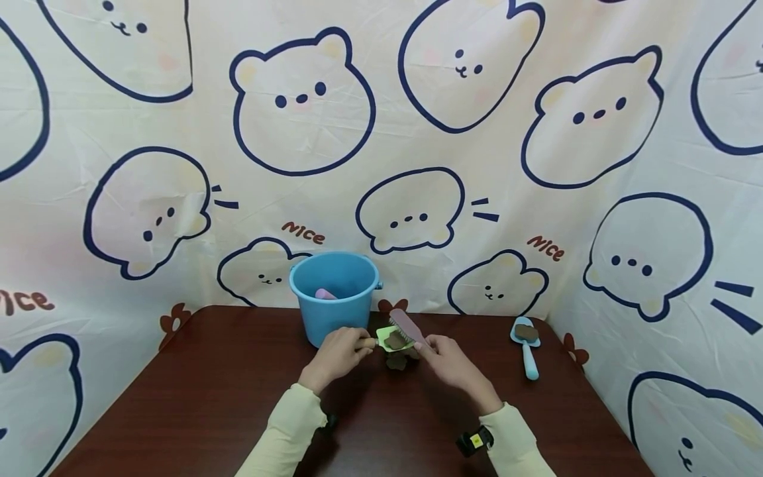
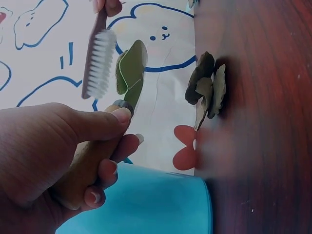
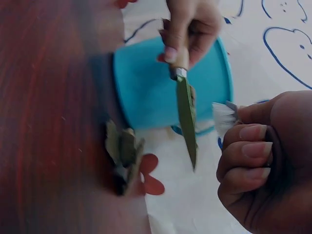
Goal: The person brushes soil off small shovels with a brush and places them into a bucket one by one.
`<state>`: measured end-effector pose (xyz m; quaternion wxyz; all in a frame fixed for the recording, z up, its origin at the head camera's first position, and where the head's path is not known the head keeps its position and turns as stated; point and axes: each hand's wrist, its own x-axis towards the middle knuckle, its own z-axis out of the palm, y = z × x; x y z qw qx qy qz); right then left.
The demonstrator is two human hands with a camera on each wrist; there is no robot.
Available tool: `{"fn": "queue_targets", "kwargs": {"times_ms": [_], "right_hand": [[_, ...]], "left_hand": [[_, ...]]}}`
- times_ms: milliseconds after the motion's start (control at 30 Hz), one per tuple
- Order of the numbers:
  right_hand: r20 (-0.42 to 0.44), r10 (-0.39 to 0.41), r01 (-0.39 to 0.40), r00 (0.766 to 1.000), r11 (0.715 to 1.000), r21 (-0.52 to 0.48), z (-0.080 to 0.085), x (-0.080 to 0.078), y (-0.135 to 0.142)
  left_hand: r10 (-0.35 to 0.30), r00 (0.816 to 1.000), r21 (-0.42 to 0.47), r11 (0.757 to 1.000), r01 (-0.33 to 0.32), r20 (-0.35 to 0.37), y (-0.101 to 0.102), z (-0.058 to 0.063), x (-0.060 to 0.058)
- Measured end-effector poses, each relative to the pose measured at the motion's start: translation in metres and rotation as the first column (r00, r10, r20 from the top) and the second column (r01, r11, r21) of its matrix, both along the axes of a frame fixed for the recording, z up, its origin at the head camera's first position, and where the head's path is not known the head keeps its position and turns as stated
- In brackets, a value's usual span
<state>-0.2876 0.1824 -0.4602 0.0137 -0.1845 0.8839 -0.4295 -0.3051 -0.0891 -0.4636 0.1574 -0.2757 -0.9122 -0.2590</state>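
Just above the green trowel (image 2: 134, 68), the pinkish brush (image 1: 407, 326) is facing bristles-down towards the brown piece (image 1: 396, 340) that is resting on the blade; in both wrist views a narrow gap is showing between bristles and piece, with nothing standing in it. The trowel is pointing its blade to the right, away from the left hand (image 1: 336, 354) and towards the right hand (image 1: 453, 364); its long axis is running nearly crosswise, while the brush is slanting away from the person and to the left. The left fingers are curling round the wooden handle, with the thumb lying along it near the metal collar; the right thumb and forefinger are pinching the brush's handle, and the other fingers are folding inward. Below the blade, a small heap of brown pieces (image 2: 200, 80) is lying on the dark table (image 1: 197, 397); the blue bucket (image 1: 334, 324) is standing near, to the left and behind, holding a pink object (image 1: 324, 294), and the left hand is partly covering its lower front. Well apart to the right, a light-blue scoop (image 1: 530, 364) is carrying a brown lump (image 1: 526, 332); a printed cloth (image 1: 304, 205) is hanging behind everything.
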Motion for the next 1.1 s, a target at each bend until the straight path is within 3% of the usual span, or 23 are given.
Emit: {"fn": "queue_targets", "kwargs": {"times_ms": [333,633,1100], "right_hand": [[0.008,0.043,-0.043,0.999,0.999,-0.017,-0.004,0.006,-0.018],[-0.045,0.115,-0.113,0.992,0.992,0.049,-0.016,0.006,-0.027],[-0.026,0.067,-0.065,0.997,0.995,0.071,-0.019,0.003,-0.024]], "left_hand": [[-0.002,1.000,-0.026,1.000,0.002,-0.014,0.002,0.001,0.000],[-0.006,1.000,-0.024,1.000,0.005,-0.002,0.001,0.000,0.003],[-0.004,0.999,-0.015,1.000,0.005,0.038,0.000,0.001,0.004]]}}
